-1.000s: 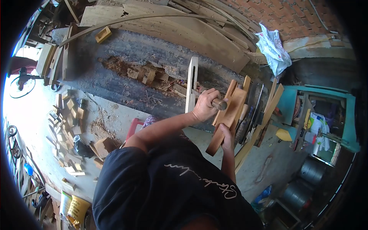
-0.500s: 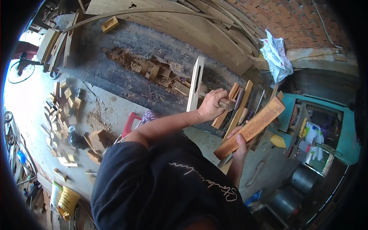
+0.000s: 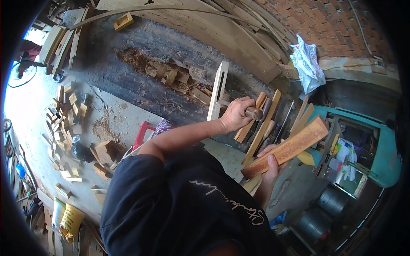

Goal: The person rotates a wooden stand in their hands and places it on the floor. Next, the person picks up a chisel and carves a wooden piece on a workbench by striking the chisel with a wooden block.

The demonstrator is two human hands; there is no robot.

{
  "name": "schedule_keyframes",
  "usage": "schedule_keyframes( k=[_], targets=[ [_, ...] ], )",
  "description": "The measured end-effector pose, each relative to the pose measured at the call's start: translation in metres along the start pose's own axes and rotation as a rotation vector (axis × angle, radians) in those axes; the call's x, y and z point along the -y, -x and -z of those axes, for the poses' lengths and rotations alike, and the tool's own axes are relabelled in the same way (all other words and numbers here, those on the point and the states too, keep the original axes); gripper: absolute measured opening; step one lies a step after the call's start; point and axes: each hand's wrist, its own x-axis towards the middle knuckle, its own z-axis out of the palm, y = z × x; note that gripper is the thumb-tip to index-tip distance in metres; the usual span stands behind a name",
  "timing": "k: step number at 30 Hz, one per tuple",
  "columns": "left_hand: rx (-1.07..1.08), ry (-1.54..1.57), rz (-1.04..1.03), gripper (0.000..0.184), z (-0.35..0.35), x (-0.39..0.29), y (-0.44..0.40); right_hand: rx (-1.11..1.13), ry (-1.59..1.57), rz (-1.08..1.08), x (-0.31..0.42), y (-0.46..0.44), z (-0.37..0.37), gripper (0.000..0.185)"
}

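Note:
My left hand (image 3: pixel 236 115) is closed round a chisel (image 3: pixel 254 113), whose wooden handle end sticks out on the right. The chisel's blade side points left at a pale wooden piece (image 3: pixel 218 90) with a long slot cut in it. Whether the tip is inside the slot, I cannot tell. In my right hand (image 3: pixel 272 164) is a thick wooden bar (image 3: pixel 292 145), gripped near its lower end, with the thumb across its face. The bar is tilted up to the right and stands apart from the chisel handle.
The dark workbench (image 3: pixel 141 91) has a ragged hollow filled with wood scraps (image 3: pixel 171 77). Wooden strips and tools (image 3: pixel 267 128) lie by my hands. A notched yellow block (image 3: pixel 123 21) sits farther off. Cut blocks (image 3: pixel 68 128) are heaped on the left floor; a teal machine (image 3: pixel 380 145) stands right.
The wooden bar in my right hand has moved right and slightly down, away from the chisel handle. My left hand keeps its hold at nearly the same place.

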Motion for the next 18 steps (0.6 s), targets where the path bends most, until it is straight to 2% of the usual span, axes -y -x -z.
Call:
schedule_keyframes(
  k=[4,7,14,16,18],
  targets=[
    [0.017,0.009,0.018,0.029,0.003,-0.004,-0.003,-0.026,-0.031,0.02,0.009,-0.002,-0.001,0.074],
    [0.013,0.004,0.014,0.029,0.005,-0.005,-0.005,0.019,-0.021,0.068,0.007,-0.001,-0.001,0.067],
    [-0.001,0.005,0.036,0.029,0.008,-0.006,-0.006,0.045,0.023,0.036,0.016,-0.004,0.001,0.067],
    [-0.006,0.021,0.038,0.028,0.007,-0.008,-0.008,-0.054,-0.009,0.008,0.026,-0.007,-0.002,0.075],
    [0.003,0.021,0.043,0.027,0.008,-0.009,-0.008,-0.055,-0.01,0.02,0.029,-0.008,-0.003,0.075]
  ],
)
